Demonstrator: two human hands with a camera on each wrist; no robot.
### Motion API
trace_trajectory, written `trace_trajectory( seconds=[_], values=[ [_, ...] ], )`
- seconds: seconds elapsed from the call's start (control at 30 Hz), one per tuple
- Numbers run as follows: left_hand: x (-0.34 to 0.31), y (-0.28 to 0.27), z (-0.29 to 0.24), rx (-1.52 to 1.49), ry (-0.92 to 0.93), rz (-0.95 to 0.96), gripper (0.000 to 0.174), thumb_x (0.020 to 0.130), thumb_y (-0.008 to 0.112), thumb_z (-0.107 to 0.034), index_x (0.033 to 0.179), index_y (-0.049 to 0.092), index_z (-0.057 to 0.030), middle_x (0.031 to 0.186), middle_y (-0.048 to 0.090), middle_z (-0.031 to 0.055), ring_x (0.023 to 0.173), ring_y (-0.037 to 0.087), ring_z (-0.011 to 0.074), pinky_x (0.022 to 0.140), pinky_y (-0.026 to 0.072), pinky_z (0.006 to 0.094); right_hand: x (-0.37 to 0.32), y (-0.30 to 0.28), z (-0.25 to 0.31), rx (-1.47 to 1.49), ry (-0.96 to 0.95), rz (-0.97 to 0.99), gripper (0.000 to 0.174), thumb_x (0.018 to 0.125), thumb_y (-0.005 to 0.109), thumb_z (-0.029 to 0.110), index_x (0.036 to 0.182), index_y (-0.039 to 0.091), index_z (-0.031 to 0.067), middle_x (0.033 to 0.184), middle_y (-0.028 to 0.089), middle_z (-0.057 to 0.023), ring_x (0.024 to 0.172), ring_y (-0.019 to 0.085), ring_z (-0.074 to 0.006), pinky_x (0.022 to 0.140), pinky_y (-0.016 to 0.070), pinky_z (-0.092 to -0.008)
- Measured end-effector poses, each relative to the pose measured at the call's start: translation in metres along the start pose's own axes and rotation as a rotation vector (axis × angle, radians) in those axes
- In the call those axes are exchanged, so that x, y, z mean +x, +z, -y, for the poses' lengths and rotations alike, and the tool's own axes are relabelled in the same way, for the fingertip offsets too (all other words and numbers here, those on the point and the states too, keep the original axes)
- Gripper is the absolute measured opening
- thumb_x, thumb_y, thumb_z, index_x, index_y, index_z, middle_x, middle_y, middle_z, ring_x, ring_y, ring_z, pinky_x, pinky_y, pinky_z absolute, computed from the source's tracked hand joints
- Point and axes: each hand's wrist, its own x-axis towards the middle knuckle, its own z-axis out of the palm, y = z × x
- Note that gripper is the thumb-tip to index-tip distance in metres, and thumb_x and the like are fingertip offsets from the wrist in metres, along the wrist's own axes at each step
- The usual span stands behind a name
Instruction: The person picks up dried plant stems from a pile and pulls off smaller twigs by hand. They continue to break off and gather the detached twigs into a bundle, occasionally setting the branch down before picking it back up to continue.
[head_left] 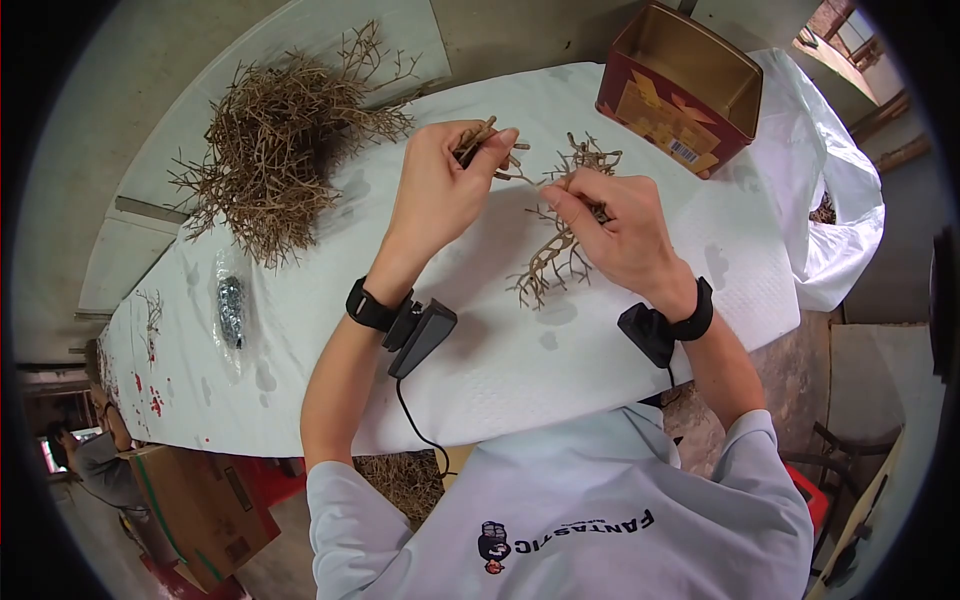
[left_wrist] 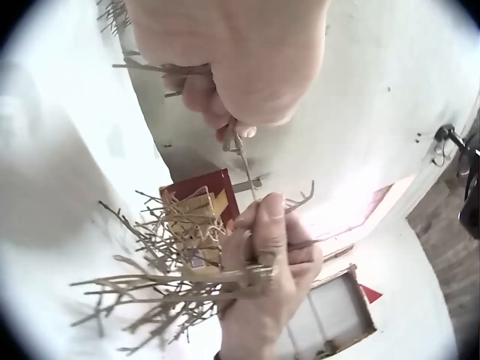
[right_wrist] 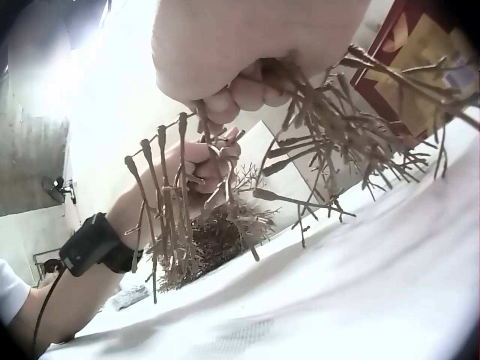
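Observation:
My left hand is raised over the white table and grips a small bunch of brown twigs between thumb and curled fingers. Close by on the right, my right hand pinches twigs too, and a spread of branching twigs hangs around it. A thin stem runs between the two hands in the left wrist view, where the right hand shows below the left hand. In the right wrist view several thick-ended twigs hang in a row beside the left hand.
A large twig pile lies at the back left of the table. A red and gold tin stands at the back right beside a white bag. A plastic-wrapped packet lies at left; another person is beyond a carton.

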Motion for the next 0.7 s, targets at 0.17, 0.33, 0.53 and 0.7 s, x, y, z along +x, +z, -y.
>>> trace_trajectory(
  seconds=[0.17, 0.33, 0.53, 0.7],
  values=[
    [0.001, 0.003, 0.002, -0.128, -0.047, -0.011, 0.035, 0.096, 0.065, -0.022, 0.073, 0.063, 0.0053, 0.058, 0.053, 0.0001, 0.056, 0.039, 0.0062, 0.051, 0.0322, 0.0282, -0.001, -0.003, -0.006, -0.056, -0.096, 0.033, 0.018, 0.087, 0.071, 0.003, 0.074, 0.061, -0.0027, 0.060, 0.055, -0.0103, 0.047, 0.049, -0.0203, 0.046, 0.0364, -0.0319],
    [0.000, 0.008, -0.007, -0.151, -0.048, -0.059, 0.035, 0.095, 0.065, -0.021, 0.074, 0.064, 0.0061, 0.061, 0.057, 0.0007, 0.057, 0.042, 0.0051, 0.052, 0.0343, 0.0276, -0.002, -0.005, 0.001, -0.054, -0.144, 0.042, 0.016, 0.085, 0.071, 0.001, 0.073, 0.062, -0.0021, 0.060, 0.056, -0.0108, 0.047, 0.049, -0.0238, 0.047, 0.0388, -0.0322],
    [0.028, -0.065, 0.019, -0.222, -0.143, -0.381, 0.033, 0.098, 0.065, -0.026, 0.076, 0.067, -0.0012, 0.062, 0.053, -0.0034, 0.056, 0.042, 0.0042, 0.052, 0.0318, 0.0229, -0.014, -0.002, 0.003, 0.012, -0.278, 0.065, 0.014, 0.086, 0.070, 0.000, 0.075, 0.063, -0.0028, 0.061, 0.059, -0.0102, 0.048, 0.052, -0.0214, 0.048, 0.0411, -0.0306],
    [0.014, -0.063, 0.005, -0.428, -0.201, -0.186, 0.032, 0.098, 0.067, -0.029, 0.077, 0.066, -0.0048, 0.062, 0.047, -0.0061, 0.058, 0.039, 0.0034, 0.052, 0.0309, 0.0217, -0.010, 0.003, -0.009, 0.326, 0.060, -0.064, 0.017, 0.095, 0.066, 0.008, 0.084, 0.063, -0.0035, 0.070, 0.064, -0.0060, 0.054, 0.055, -0.0103, 0.050, 0.0415, -0.0260]
  ],
)
